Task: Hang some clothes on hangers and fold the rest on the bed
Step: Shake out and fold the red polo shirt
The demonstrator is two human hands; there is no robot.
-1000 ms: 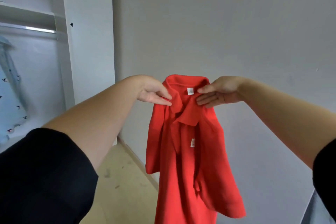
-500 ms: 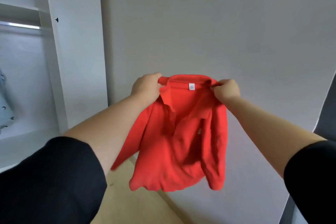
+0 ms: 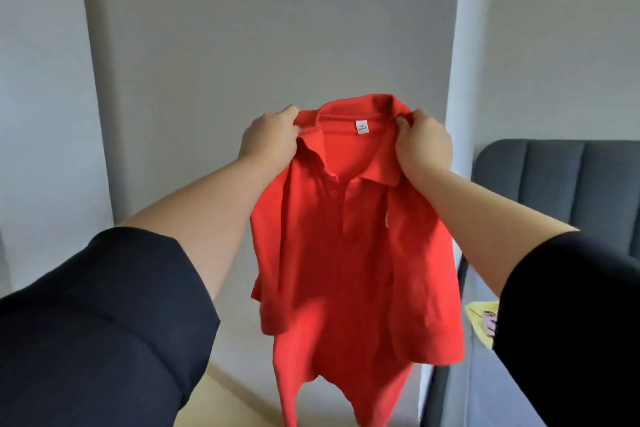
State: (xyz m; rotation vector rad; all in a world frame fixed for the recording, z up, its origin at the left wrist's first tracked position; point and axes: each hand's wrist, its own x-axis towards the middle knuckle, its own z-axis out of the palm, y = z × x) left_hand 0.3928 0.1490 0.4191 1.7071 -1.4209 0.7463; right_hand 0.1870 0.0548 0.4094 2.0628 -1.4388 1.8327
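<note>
Item: shirt, held in mid-air before the wall. Our left hand and right hand each grip a shoulder beside the collar. Step: spreading out. Next, probably: hanger or bed.

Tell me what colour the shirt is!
Bright red polo shirt, with a white tag inside its collar; head view.

At four o'clock, a grey bed with a dark grey padded headboard carries a crumpled yellow printed cloth. A pale wooden floor shows at six o'clock.
</note>
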